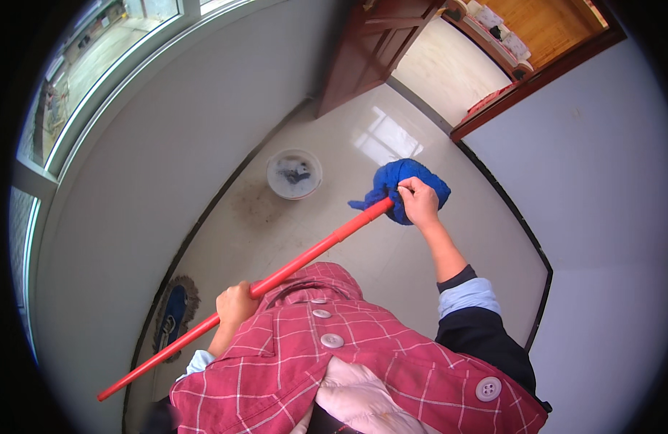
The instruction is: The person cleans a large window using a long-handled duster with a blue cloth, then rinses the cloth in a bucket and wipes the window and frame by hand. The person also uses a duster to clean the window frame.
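Note:
A red pole (312, 252) slants across my body, its bare end at the lower left. My left hand (236, 304) is closed around its middle. A blue cloth (410, 168) is bundled around the pole's upper right end. At the cloth, beside the pole's tip, my right hand (420, 203) pinches a fold or tie between thumb and fingers; exactly what it pinches is too small to tell. Part of the cloth hangs loose to the left of the pole.
A bucket of cloudy water (294, 174) with something dark in it stands by the left wall, dirty marks on the floor nearby. A blue mop head with a grey fringe (176, 314) lies at the lower left. A brown door (372, 49) stands open before a doorway.

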Demonstrator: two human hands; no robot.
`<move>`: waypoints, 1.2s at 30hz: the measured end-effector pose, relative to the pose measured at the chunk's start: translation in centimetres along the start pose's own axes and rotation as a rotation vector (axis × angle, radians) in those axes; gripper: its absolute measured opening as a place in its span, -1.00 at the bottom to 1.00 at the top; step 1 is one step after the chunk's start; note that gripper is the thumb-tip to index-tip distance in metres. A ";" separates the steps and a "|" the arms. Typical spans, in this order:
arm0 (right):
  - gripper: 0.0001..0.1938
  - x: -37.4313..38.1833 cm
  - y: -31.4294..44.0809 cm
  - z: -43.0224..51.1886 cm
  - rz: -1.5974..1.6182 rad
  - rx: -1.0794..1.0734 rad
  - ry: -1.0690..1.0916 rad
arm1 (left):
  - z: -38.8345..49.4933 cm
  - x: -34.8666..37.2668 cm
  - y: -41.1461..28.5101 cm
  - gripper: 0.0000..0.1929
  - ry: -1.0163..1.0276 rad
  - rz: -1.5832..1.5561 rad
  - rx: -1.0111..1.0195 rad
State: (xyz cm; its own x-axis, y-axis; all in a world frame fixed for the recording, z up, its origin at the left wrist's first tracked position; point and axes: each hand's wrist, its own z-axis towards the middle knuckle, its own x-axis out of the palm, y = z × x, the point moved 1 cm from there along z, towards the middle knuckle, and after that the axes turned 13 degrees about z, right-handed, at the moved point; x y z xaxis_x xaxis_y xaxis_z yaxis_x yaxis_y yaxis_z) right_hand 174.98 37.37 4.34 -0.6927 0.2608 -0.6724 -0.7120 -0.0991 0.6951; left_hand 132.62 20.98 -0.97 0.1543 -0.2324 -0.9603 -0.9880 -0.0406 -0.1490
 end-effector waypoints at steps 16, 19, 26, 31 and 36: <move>-0.94 -0.2 0.4 2.0 0.839 0.700 -0.031 | 1.3 -0.1 -0.1 -0.60 0.041 -0.007 -0.066; -0.90 0.6 0.2 2.0 1.065 0.848 0.072 | 1.3 0.2 0.0 -0.63 0.050 -0.019 -0.063; -0.92 1.7 -0.2 2.0 0.921 0.918 0.116 | 1.2 0.6 0.2 -0.67 0.076 -0.042 -0.070; -0.86 0.5 -0.7 2.6 0.468 0.849 0.178 | 0.8 0.4 0.0 -0.67 0.079 -0.008 -0.102; -0.89 0.9 1.0 0.9 0.385 0.592 0.175 | 0.7 1.2 0.7 -0.71 0.060 -0.002 -0.111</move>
State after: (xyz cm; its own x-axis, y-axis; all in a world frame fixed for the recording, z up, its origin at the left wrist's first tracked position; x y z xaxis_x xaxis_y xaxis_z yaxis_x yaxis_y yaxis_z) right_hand 173.77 38.40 4.67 -0.9253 0.1499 -0.3483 -0.2666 0.3962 0.8786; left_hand 132.14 21.33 -2.41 0.1597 -0.2894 -0.9438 -0.9816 -0.1479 -0.1208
